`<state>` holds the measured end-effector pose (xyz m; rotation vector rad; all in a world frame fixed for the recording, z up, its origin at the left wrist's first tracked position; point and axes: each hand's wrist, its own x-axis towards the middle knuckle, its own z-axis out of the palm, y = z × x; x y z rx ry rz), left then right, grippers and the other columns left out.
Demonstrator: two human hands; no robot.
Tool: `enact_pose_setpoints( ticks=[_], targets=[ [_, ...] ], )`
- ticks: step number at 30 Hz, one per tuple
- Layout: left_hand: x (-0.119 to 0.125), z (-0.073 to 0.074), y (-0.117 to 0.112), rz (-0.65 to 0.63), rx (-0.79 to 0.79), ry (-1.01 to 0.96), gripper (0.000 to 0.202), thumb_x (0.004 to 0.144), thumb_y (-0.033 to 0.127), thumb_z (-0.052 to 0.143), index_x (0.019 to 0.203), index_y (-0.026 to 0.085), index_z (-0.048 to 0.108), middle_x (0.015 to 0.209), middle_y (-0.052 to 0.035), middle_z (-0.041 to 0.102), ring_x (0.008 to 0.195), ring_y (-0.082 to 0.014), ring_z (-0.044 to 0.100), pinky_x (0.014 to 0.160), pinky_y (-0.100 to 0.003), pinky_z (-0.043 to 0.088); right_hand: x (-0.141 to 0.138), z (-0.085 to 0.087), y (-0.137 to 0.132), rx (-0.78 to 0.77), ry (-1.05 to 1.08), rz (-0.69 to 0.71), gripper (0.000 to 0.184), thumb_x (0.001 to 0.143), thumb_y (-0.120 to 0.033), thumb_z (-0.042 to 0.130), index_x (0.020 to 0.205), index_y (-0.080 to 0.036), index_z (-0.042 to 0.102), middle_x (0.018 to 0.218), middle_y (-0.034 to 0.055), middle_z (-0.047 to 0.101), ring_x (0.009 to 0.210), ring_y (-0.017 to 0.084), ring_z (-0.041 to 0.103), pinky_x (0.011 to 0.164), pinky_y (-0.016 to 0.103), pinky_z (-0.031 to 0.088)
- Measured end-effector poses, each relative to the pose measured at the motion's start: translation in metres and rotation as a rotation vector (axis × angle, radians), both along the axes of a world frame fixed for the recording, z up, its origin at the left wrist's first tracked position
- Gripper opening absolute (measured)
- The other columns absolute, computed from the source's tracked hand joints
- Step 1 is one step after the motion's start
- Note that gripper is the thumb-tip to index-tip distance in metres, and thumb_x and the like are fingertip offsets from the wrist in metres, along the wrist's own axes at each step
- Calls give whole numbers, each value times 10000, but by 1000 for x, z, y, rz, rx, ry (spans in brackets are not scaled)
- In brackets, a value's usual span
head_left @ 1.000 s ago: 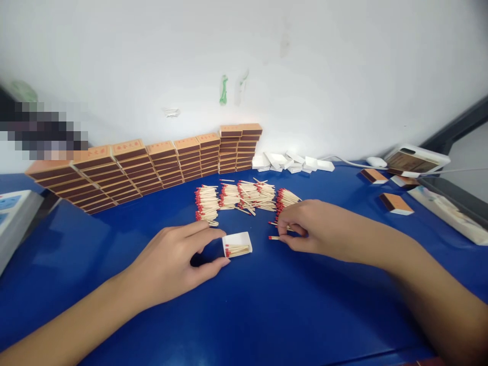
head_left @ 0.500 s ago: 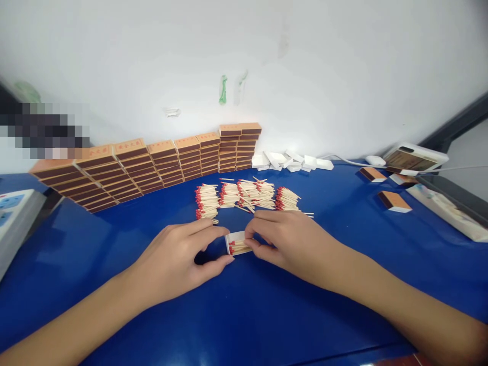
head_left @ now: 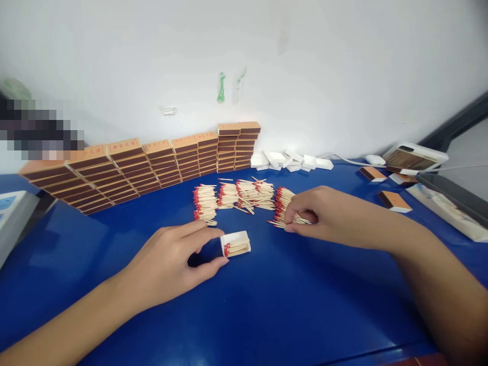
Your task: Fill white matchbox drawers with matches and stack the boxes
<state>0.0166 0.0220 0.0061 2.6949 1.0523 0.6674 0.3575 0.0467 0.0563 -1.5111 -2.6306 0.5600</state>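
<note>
A small white matchbox tray [head_left: 239, 237] lies on the blue table, with several red-headed matches [head_left: 235, 248] along its near side. The thumb and fingertips of my left hand [head_left: 179, 254] pinch the tray's left end. My right hand [head_left: 324, 216] is at the rightmost pile of matches [head_left: 282, 201], its thumb and fingers closed on a few matches there. The fingers hide part of that pile. More piles of matches [head_left: 249, 195] lie in a row behind the tray, heads mostly to the left.
Stacked matchboxes [head_left: 160, 162] line the wall from the left to the middle. White trays [head_left: 293, 160] lie heaped beside them. At the right are loose matchboxes [head_left: 394, 201], a white device [head_left: 415, 155] with a cable, and a dark flat object [head_left: 457, 198].
My right hand has left the tray and moved right and back to the rightmost pile. The tray and my left hand have shifted slightly left.
</note>
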Motion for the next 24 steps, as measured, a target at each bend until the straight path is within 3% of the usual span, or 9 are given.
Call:
enact_pose_setpoints(
  ticks=[5,17,24],
  targets=[
    [1,-2,2,6,-1,0,306,992,374,708,1235,195,760,783,6,606,589,-111,559,550,-240,436,-4,-9,0,-20,-34,9,191,959,-329,630,975,-265,809,960,31,793,820,198,700,686,293,453],
    [0,0,0,2,10,5,314,998,391,696,1236,199,765,788,-7,633,595,-123,584,551,-241,460,-18,-4,-4,-22,-80,-2,170,941,-280,614,841,-236,745,844,22,737,723,179,627,634,294,391],
    [1,0,0,-4,4,7,318,997,393,699,1234,192,765,772,-2,613,584,-121,580,546,-243,461,-3,-7,-9,-105,-99,-11,140,929,-311,640,869,-263,757,832,7,716,704,176,617,611,288,395]
  ],
)
